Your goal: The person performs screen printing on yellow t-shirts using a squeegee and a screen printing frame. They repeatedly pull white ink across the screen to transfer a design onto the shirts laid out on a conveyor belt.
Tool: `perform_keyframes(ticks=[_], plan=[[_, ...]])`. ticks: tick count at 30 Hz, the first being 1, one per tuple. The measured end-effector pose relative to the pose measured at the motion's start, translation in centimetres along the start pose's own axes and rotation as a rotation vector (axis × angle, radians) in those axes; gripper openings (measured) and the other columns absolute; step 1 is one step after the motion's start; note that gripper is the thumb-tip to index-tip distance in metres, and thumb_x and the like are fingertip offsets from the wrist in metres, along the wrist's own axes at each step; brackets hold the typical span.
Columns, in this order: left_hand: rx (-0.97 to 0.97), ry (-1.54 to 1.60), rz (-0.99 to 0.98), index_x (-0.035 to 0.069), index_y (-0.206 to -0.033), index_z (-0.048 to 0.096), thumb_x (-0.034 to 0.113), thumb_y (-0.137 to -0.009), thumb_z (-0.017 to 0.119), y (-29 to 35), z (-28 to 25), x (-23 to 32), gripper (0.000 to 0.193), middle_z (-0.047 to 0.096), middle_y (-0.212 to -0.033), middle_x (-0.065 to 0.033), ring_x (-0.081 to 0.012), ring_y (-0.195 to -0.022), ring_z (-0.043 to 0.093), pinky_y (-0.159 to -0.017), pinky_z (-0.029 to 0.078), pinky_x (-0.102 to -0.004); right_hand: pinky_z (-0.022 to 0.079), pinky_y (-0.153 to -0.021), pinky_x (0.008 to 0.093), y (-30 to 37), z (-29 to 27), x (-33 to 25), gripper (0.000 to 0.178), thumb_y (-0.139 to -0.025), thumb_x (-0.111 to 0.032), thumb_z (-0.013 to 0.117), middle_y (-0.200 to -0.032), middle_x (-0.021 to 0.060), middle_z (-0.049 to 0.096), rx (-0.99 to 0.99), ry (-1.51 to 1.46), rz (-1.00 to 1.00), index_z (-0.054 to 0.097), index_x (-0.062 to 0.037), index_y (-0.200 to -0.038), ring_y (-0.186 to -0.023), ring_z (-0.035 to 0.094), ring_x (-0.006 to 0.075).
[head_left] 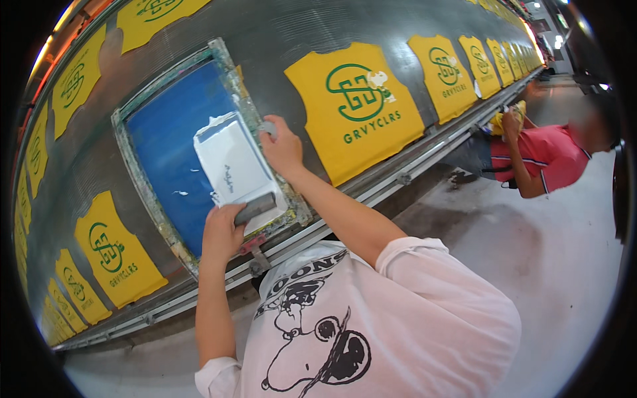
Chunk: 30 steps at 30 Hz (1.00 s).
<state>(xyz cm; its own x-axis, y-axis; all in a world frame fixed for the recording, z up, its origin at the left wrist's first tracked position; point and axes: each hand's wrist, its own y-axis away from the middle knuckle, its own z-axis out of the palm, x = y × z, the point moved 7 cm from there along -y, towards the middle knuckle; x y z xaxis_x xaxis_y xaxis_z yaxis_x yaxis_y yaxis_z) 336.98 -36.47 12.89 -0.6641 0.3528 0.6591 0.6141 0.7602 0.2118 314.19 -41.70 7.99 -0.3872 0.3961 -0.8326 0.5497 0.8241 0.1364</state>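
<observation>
The left hand point(224, 229) grips a grey bar point(257, 208) across the white patch point(222, 149), maybe to keep it straight. The right hand point(283, 149) curls at the frame point(237, 89); I can't tell if it grips. Yellow shirts point(361, 113) lie beyond.

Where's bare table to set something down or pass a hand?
Dark tabletop is bare past the screen frame, plus between its left side and the left yellow panel. Toward the right yellow panel, the far gap is open; the right hand crowds the near part. Inside the frame is crowded: left hand, grey bar, white patch.
</observation>
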Motion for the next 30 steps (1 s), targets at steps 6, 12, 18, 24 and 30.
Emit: perform_keyframes(ticks=[6,12,18,24,30], plan=[[0.131,-0.073,0.052,0.009,-0.11,0.073,0.019,-0.085,0.073,-8.0,-6.5,-2.4,0.027,0.071,-0.102,-0.017,-0.0382,-0.097,0.066,-0.084,0.05,-0.0477,0.054,-0.076,0.0487,-0.6,0.3,0.1,0.036,-0.091,-0.029,0.066,-0.088,0.0169,0.073,0.045,0.071,-0.104,0.062,-0.0205,-0.126,-0.083,0.071,0.0385],[0.109,-0.134,-0.048,0.011,-0.113,0.074,0.019,-0.085,0.074,-16.5,-10.5,-5.7,0.029,0.07,-0.1,-0.0154,-0.0365,-0.096,0.066,-0.083,0.052,-0.0443,0.054,-0.076,0.0425,-0.7,0.5,0.1,0.04,-0.092,-0.029,0.069,-0.084,0.0137,0.072,0.002,0.036,-0.068,0.063,-0.0152,-0.129,-0.081,0.071,0.0317],[0.129,-0.102,-0.083,0.013,-0.107,0.076,0.023,-0.085,0.075,-17.4,-9.9,-7.0,0.024,0.072,-0.099,-0.0145,-0.0363,-0.095,0.068,-0.082,0.054,-0.0466,0.048,-0.092,0.0443,-2.3,-0.5,-6.9,0.047,-0.086,-0.033,0.077,-0.101,0.0091,0.067,0.156,0.2,-0.646,0.065,-0.0089,-0.125,-0.104,0.062,0.0295],[0.135,-0.249,-0.076,0.016,-0.104,0.077,0.025,-0.082,0.077,-18.4,-10.3,-6.9,0.023,0.073,-0.084,-0.0129,-0.0356,-0.084,0.07,-0.074,0.056,-0.0465,0.046,-0.086,0.0452,-5.1,6.7,-12.8,0.03,-0.084,-0.024,0.077,-0.097,0.0072,0.064,-0.311,0.48,-0.933,0.066,-0.0055,-0.104,-0.1,0.061,0.0305],[0.286,-0.256,-0.115,0.021,-0.106,0.078,0.018,-0.077,0.078,-10.1,-4.3,-4.7,0.029,0.071,-0.099,-0.0074,-0.032,-0.093,0.067,-0.081,0.055,-0.0427,0.045,-0.079,0.0431,2.5,5.3,-7.2,0.016,-0.079,-0.011,0.07,-0.094,0.0086,0.063,-0.289,0.48,-0.946,0.063,-0.0075,-0.092,-0.091,0.06,0.0305]])
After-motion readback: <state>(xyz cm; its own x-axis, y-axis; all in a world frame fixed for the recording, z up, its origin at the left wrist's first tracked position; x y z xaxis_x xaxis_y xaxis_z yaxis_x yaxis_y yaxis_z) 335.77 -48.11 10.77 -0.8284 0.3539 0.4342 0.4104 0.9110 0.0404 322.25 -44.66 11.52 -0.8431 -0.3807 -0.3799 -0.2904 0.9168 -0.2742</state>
